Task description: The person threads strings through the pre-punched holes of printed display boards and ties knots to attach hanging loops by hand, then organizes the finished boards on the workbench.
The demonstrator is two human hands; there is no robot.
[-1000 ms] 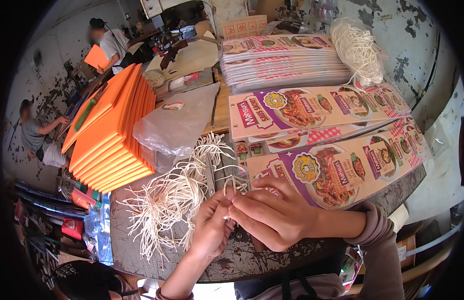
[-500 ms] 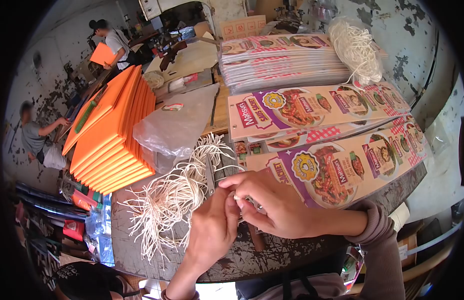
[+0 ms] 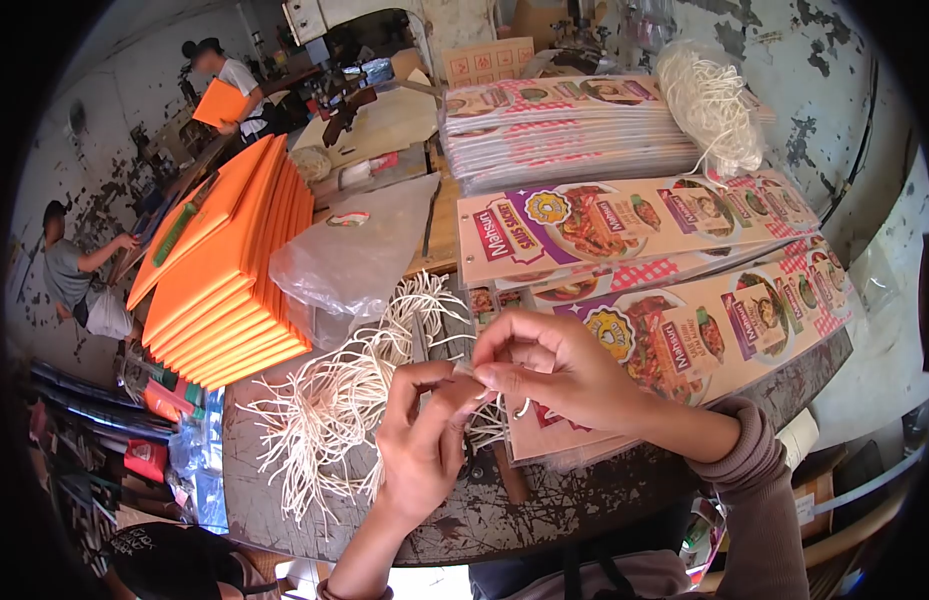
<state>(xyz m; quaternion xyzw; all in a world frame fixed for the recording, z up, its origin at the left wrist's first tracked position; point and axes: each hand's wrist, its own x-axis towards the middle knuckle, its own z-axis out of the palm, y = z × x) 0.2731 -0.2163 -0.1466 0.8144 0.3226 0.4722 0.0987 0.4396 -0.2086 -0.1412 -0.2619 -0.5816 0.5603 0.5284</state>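
Note:
My left hand [image 3: 422, 432] and my right hand [image 3: 559, 375] meet fingertip to fingertip above the front of the table, both pinching a thin white cord [image 3: 524, 407]. Most of that cord is hidden by the fingers. Just behind my left hand lies a loose heap of cut white cords [image 3: 329, 425], with a metal blade-like tool [image 3: 419, 338] on it. Under my right hand is the near end of a printed food banner [image 3: 649, 345] in clear plastic. Another printed banner [image 3: 624, 225] lies behind it.
Orange folders [image 3: 229, 290] are stacked at left, a green-handled tool [image 3: 174, 235] on top. A clear plastic bag [image 3: 349, 250] lies beside them. At back right, a bundle of white cord [image 3: 709, 105] rests on stacked banners [image 3: 564, 140]. Two people [image 3: 234, 85] work at far left.
My hands have shifted and regripped the cord, with the right fingers raised and the left fingers more bent. The near banner's front end shows more now. A background person's orange folder has moved slightly.

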